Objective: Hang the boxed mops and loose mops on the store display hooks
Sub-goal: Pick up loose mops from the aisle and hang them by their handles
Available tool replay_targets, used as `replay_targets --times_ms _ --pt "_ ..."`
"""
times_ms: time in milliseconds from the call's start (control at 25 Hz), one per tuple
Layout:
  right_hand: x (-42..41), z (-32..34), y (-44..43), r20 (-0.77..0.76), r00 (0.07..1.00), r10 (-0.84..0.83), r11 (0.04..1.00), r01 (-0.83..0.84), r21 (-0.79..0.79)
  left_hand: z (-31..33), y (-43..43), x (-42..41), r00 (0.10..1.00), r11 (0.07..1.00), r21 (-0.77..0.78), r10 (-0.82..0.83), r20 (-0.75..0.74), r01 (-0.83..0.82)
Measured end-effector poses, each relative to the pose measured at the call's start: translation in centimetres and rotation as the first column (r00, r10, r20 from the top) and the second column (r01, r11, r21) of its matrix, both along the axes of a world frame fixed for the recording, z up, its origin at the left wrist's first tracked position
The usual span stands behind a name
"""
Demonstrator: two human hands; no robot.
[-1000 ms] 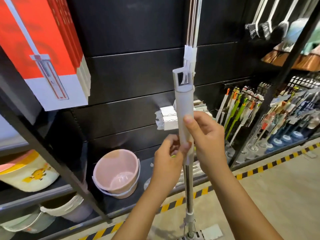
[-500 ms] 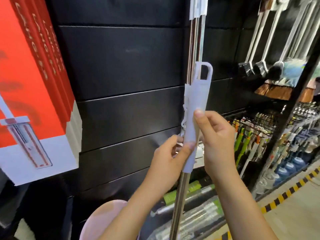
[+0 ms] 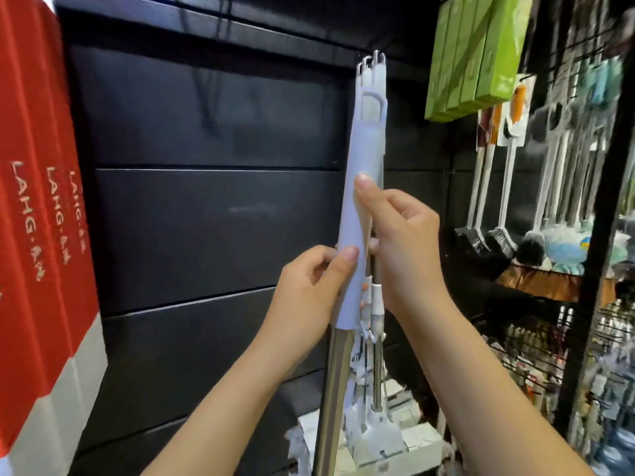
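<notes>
Lifting logged, head view | loose mop (image 3: 366,149) has been raised; its loop (image 3: 371,92) is now brought just under the tops of the hung mops (image 3: 378,68) | left grip (image 3: 309,293) and right grip (image 3: 405,245) are both closed round its pale sleeve | hook unseen, hanging judged imminent.

The mop handle (image 3: 360,201) was pale lilac, with a shiny silver pole (image 3: 335,389). The boxes (image 3: 37,187) were red and white with gold letters. Other boxes (image 3: 477,53) were green.

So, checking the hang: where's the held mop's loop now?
Head view, upper centre-right: the loop sits just below the tops of the hanging mops, above the right hand and left hand gripping its handle.
</notes>
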State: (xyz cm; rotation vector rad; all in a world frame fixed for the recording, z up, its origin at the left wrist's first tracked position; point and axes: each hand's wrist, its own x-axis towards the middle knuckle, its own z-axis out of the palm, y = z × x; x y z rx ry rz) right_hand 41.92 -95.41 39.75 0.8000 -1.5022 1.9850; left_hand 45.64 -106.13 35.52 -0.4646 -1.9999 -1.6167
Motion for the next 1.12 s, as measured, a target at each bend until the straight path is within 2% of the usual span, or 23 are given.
replay_targets --times_ms 280,440,800,1120 --pt "-9.0 8.2 3.8 -0.101 0.995 0.013 0.999 -0.010 0.034 6.7 3.6 -9.3 0.994 0.990 0.092 -0.102 -0.036 0.105" --pt "-14.0 12.6 7.9 -0.093 0.996 -0.006 0.999 0.011 0.048 10.9 7.9 -14.9 0.987 0.980 0.122 -0.155 -0.051 0.160" --pt "-22.1 20.5 14.9 -0.151 0.988 -0.008 0.999 0.016 0.049 18.5 14.3 -23.6 0.971 0.975 0.067 -0.202 -0.125 0.211" --pt "-26.1 24.1 16.2 -0.224 0.974 0.020 1.000 -0.016 0.018 22.3 16.0 -26.6 0.978 0.991 0.006 -0.129 -0.163 0.132"
